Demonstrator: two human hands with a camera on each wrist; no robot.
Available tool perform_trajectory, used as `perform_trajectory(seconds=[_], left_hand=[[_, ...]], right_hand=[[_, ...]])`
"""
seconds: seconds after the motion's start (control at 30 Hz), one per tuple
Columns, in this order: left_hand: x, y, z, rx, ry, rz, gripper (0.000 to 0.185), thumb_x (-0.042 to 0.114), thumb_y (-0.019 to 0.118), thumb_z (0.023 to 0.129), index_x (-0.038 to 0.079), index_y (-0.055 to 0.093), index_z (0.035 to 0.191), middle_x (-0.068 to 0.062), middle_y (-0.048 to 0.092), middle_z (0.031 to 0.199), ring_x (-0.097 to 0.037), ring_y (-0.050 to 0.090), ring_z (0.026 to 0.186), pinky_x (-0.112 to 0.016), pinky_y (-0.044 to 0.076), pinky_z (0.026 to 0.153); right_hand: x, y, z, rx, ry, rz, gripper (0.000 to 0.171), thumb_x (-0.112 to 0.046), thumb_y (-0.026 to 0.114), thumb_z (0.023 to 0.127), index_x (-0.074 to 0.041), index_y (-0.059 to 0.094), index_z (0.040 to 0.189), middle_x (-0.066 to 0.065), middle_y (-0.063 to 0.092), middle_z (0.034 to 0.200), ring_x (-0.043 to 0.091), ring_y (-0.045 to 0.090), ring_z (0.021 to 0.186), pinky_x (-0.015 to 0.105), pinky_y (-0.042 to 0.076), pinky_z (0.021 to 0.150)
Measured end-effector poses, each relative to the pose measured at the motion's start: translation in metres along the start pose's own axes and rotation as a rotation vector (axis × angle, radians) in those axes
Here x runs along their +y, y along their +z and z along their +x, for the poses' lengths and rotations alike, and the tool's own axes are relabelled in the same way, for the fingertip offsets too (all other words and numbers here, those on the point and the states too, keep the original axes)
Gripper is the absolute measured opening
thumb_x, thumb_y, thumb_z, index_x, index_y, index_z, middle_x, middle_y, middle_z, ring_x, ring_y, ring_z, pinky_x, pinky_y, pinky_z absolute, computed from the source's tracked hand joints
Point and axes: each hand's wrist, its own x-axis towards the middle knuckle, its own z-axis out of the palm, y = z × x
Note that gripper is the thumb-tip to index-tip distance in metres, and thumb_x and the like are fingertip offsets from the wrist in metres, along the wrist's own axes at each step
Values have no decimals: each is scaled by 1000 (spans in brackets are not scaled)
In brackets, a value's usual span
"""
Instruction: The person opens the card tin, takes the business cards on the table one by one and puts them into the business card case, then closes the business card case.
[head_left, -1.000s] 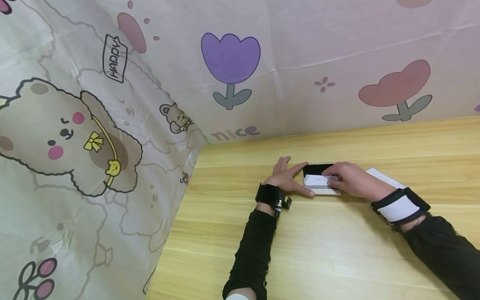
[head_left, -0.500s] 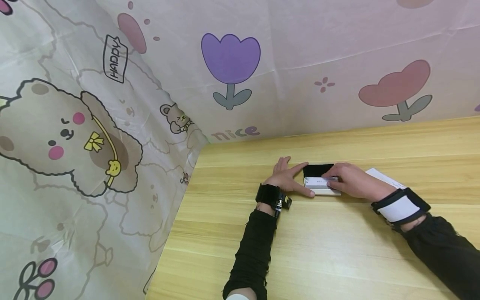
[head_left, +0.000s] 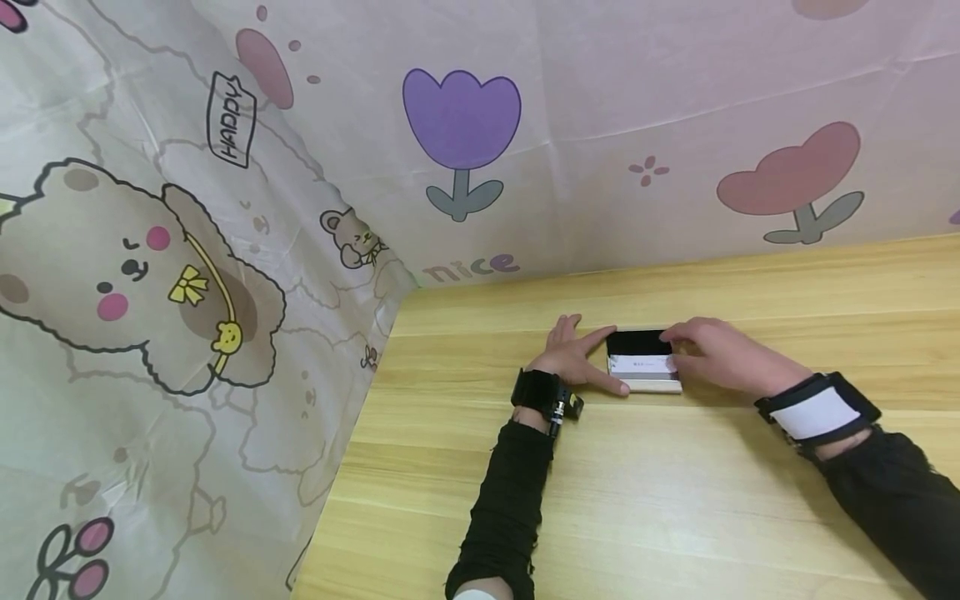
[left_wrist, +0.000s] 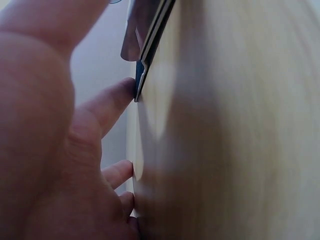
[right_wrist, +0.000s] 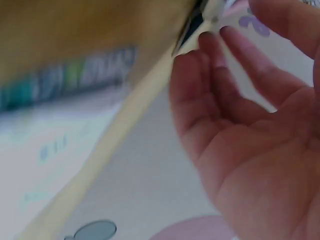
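Observation:
A small flat holder [head_left: 643, 367] lies on the wooden table [head_left: 637, 492]; it has a black far part, a white card with a grey stripe and a pale wooden near edge. My left hand [head_left: 609, 360] lies flat with spread fingers, its forefinger and thumb bracketing the holder's left end. In the left wrist view one finger [left_wrist: 116, 99] touches the holder's corner [left_wrist: 146, 55]. My right hand [head_left: 672, 350] rests its fingertips at the holder's right end. The right wrist view shows its fingers [right_wrist: 200, 70] loosely extended beside the dark edge [right_wrist: 192, 25], gripping nothing.
A printed cloth with bears and tulips [head_left: 461, 117] walls the table at the back and left. The right wrist view shows a blurred white printed sheet [right_wrist: 50, 155] on the table beneath that hand. Bare wood lies in front of both forearms.
My right hand has slid right, off the white card to the holder's right end, and now covers the white sheet seen beside it earlier. The left hand has stayed in place.

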Motion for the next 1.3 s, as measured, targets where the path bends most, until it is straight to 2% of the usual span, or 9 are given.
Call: perform_trajectory(seconds=[0.13, 0.23, 0.4, 0.47, 0.57, 0.73, 0.93, 1.3], left_hand=[[0, 0, 0, -5, 8, 4, 106, 59, 92, 69, 52, 35, 158, 0, 2, 173, -22, -3, 158, -62, 16, 123], [0, 0, 1, -3, 10, -3, 106, 58, 92, 68, 52, 36, 157, 1, 3, 173, -22, -3, 158, -62, 17, 122], [-2, 0, 2, 4, 10, -7, 106, 59, 93, 67, 53, 36, 157, 1, 3, 173, -22, -1, 158, -62, 20, 121], [-3, 1, 2, 2, 11, -3, 107, 60, 92, 67, 54, 35, 157, 1, 3, 173, -22, 0, 157, -62, 21, 121], [-3, 1, 3, -4, 13, 5, 107, 60, 92, 68, 54, 35, 157, 1, 3, 173, -22, 0, 158, -62, 21, 121], [-3, 1, 3, -8, 11, 22, 106, 61, 91, 68, 54, 34, 157, 0, 2, 173, -22, -1, 158, -62, 21, 121], [-3, 0, 3, -8, 13, 16, 106, 61, 91, 68, 53, 34, 157, 1, 2, 173, -22, -2, 158, -62, 19, 122], [-3, 0, 2, -6, 19, 9, 107, 61, 92, 68, 53, 35, 157, 0, 3, 173, -22, 0, 157, -61, 21, 121]], right_hand=[[10, -16, -8, -33, 112, -63, 49, -13, 76, 92, 15, 59, 129, 33, 66, 114, 48, 63, 106, 64, 51, 88], [14, -28, -16, -98, 233, -87, 62, -13, 79, 85, 18, 53, 132, 41, 58, 116, 58, 56, 107, 67, 49, 85], [20, -39, -24, -174, 376, -74, 76, -8, 84, 74, 20, 46, 133, 49, 46, 116, 56, 53, 91, 57, 53, 68], [21, -40, -24, -183, 394, -61, 74, -4, 83, 73, 20, 46, 132, 47, 47, 113, 48, 53, 87, 50, 53, 64], [23, -41, -25, -192, 399, -51, 70, 1, 82, 73, 21, 47, 131, 44, 50, 112, 45, 54, 87, 48, 53, 64], [24, -41, -24, -181, 392, -28, 73, -3, 84, 78, 21, 44, 134, 46, 48, 114, 44, 56, 87, 47, 55, 63], [22, -43, -23, -145, 362, -13, 75, -8, 83, 80, 21, 43, 136, 47, 51, 115, 44, 59, 88, 51, 56, 68], [19, -41, -21, -147, 403, 9, 71, -17, 78, 88, 20, 42, 137, 47, 54, 117, 42, 62, 86, 53, 57, 68]])
